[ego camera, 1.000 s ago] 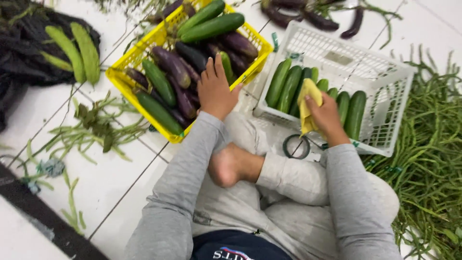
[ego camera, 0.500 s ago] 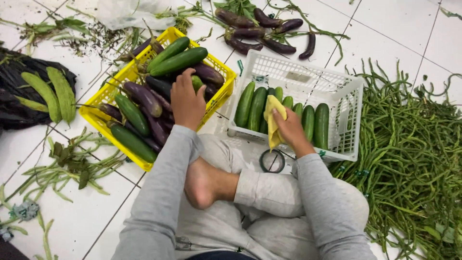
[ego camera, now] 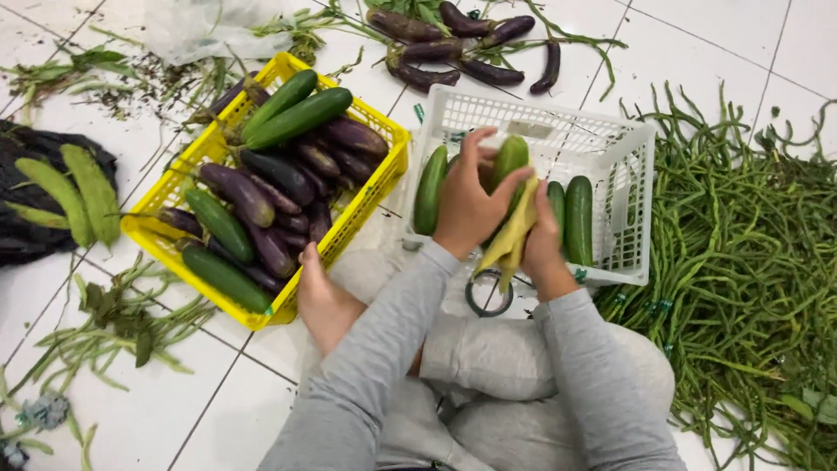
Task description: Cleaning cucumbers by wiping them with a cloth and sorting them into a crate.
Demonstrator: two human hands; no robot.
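The person is sitting on the white tiled floor (ego camera: 741, 35) and both hands are meeting over the near edge of the white plastic crate (ego camera: 628, 174). The left hand (ego camera: 466, 205) is closing its fingers around a green cucumber (ego camera: 510, 157), which is standing almost upright above the crate, near its left half. The right hand (ego camera: 540, 240) is pressing a yellow cloth (ego camera: 510, 240) against the lower part of the same cucumber, so its fingers are clamped on the cloth; the cloth is hanging down over the near edge of the crate. Inside the crate, more cucumbers (ego camera: 577, 208) are lying side by side, one at the left wall and others to the right of the hands. A yellow plastic crate (ego camera: 366, 205) is standing just beside the white one, on its left, and it is holding dark purple eggplants (ego camera: 261, 196) mixed with cucumbers. More eggplants (ego camera: 453, 48) are lying on the floor behind the white crate. A big heap of green long beans (ego camera: 750, 279) is covering the floor at the right. A roll of tape (ego camera: 488, 294) is lying on the person's lap, just below the hanging cloth. The person's bare foot (ego camera: 324, 301) is touching the near corner of the yellow crate.
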